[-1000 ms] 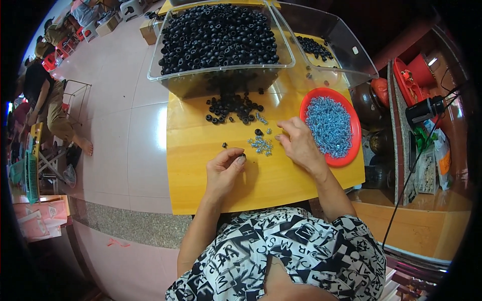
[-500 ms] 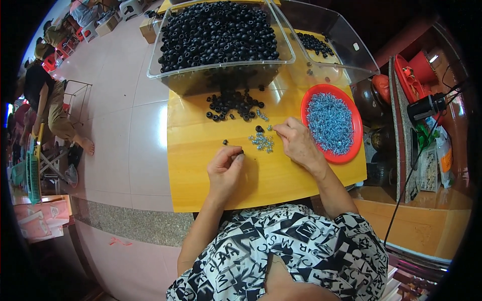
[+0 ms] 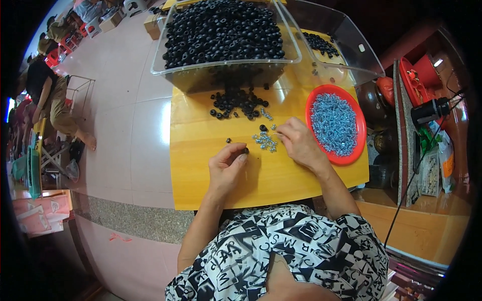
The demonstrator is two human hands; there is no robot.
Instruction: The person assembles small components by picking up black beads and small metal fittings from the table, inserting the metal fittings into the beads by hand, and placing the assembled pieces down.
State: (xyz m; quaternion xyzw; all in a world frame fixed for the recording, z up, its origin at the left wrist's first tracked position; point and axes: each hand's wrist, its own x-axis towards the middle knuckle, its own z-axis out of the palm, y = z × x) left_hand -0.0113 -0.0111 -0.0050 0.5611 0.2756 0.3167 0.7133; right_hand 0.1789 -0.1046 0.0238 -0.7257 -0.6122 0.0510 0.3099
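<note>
My left hand [image 3: 224,168] pinches a round black knob [image 3: 246,150] between thumb and fingertips, low over the yellow table [image 3: 211,193]. To its right, my right hand [image 3: 303,144] has thumb and forefinger pressed together beside a small pile of shiny metal pieces [image 3: 265,142]. Whatever those fingertips hold is too small to make out. One black knob [image 3: 263,128] lies at the pile's far edge. A smaller dark piece [image 3: 228,140] rests just beyond my left fingers. Farther back, several loose black knobs [image 3: 236,103] are spread in front of the bin.
A clear plastic bin [image 3: 173,71] heaped with black knobs stands at the table's far side. A red plate [image 3: 362,130] full of small metal pieces sits right of my right hand. Another clear container [image 3: 351,42] stands behind it. A black cable [image 3: 407,188] hangs at the right.
The whole view has shifted slightly. Both hands keep nearly the same places, and the black knob shows a little more at my left fingertips.
</note>
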